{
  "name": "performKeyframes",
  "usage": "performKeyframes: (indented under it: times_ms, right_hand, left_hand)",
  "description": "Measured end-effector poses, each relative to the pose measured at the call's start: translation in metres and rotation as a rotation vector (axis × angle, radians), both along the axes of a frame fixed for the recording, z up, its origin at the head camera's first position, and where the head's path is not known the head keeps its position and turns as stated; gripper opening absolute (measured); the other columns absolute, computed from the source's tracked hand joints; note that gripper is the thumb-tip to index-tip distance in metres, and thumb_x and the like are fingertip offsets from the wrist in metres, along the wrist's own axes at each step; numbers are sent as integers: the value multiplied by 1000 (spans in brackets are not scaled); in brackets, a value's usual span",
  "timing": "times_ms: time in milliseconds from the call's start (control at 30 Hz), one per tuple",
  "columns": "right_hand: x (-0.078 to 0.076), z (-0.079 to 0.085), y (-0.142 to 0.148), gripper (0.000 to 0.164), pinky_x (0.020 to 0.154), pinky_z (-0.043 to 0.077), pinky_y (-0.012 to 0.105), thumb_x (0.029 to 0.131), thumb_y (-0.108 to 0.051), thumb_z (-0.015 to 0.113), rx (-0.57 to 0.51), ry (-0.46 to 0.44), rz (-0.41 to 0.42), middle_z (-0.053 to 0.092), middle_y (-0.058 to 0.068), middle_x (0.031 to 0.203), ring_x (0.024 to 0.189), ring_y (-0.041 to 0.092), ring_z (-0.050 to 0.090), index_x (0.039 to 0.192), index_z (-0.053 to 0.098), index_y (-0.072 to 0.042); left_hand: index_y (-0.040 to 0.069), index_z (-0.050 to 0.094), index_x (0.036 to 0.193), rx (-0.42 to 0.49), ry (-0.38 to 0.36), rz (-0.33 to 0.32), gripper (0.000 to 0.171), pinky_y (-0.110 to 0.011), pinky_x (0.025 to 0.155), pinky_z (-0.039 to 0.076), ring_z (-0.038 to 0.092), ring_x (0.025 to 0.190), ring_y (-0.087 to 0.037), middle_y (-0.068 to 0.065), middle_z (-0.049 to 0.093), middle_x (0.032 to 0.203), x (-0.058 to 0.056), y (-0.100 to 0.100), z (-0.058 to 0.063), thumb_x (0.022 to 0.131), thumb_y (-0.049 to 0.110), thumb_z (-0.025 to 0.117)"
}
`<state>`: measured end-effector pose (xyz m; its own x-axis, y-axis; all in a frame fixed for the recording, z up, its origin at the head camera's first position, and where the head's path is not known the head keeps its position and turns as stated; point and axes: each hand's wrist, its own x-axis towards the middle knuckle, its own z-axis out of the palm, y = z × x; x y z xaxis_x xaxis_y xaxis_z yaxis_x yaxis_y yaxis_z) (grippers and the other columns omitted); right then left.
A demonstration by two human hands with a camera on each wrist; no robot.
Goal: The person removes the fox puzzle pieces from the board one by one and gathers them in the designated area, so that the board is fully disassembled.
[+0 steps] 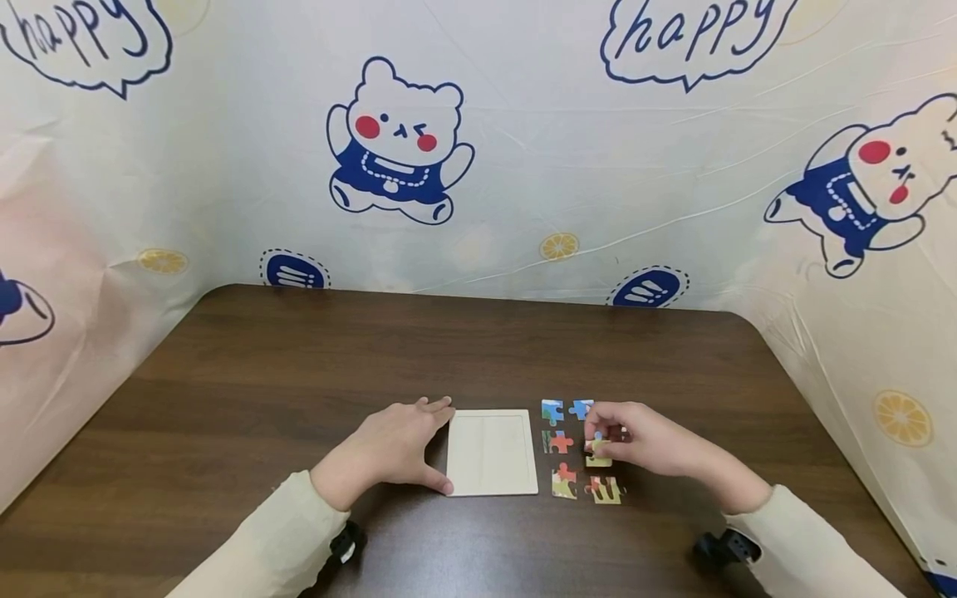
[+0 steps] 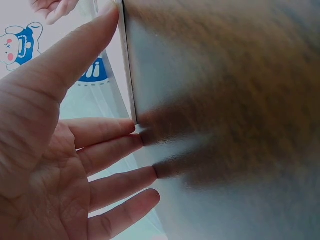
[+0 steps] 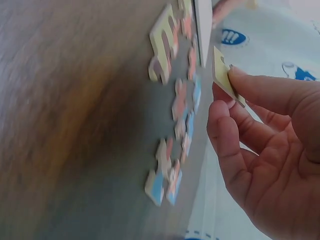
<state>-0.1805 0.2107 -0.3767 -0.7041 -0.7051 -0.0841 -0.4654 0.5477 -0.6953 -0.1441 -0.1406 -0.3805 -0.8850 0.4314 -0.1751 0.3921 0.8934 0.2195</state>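
Note:
A pale square puzzle board [image 1: 493,455] with a raised rim lies flat on the table. My left hand [image 1: 395,447] rests against its left edge, thumb at the near corner and fingertips at the far corner, fingers fairly straight. Between thumb and fingers, my right hand [image 1: 652,436] pinches a yellowish jigsaw piece [image 3: 223,77], lifted off the table in the right wrist view. Under and around that hand lie several loose jigsaw pieces, among them a blue piece [image 1: 552,411], a red piece [image 1: 561,443] and a yellow-striped piece [image 1: 607,491]. My right fingers hide some pieces in the head view.
The brown wooden table [image 1: 336,357] reaches back to a sheet [image 1: 523,166] printed with cartoon bears, which also hangs at both sides. The loose pieces lie to the right of the board.

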Motion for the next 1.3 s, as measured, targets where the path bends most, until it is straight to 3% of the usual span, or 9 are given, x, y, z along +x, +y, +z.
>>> performKeyframes:
  times_ms: [367, 733, 1067, 1300]
  right_hand:
    - [5, 5, 28, 7, 61, 43, 24, 93, -10, 68, 6, -19, -38, 55, -5, 81, 72, 5, 49, 95, 61, -11]
    - [10, -5, 47, 8, 63, 45, 22, 93, -11, 68, -12, -53, -21, 61, -5, 84, 72, 2, 52, 98, 62, -12]
    - [16, -14, 51, 10, 59, 42, 23, 91, -11, 71, -32, -128, 16, 54, -7, 78, 73, 0, 50, 97, 63, -10]
    - [17, -15, 52, 12, 60, 43, 22, 89, -12, 72, -11, -99, 5, 55, -9, 79, 73, -1, 50, 96, 63, -11]
  left_hand:
    - [8, 53, 143, 1, -4, 1, 97, -55, 96, 51, 48, 139, -36, -7, 47, 154, 1, 1, 1, 66, 57, 86]
    - [9, 52, 144, 2, -9, 3, 97, -56, 97, 50, 47, 140, -35, -6, 46, 155, 0, 0, 0, 67, 58, 85]
    - [9, 51, 145, 12, -11, 5, 98, -57, 96, 50, 46, 140, -35, -6, 45, 155, 0, -1, -3, 67, 58, 85]
    - [9, 51, 145, 13, -13, 6, 98, -58, 94, 51, 46, 141, -35, -6, 45, 156, 1, -1, -2, 66, 58, 85]
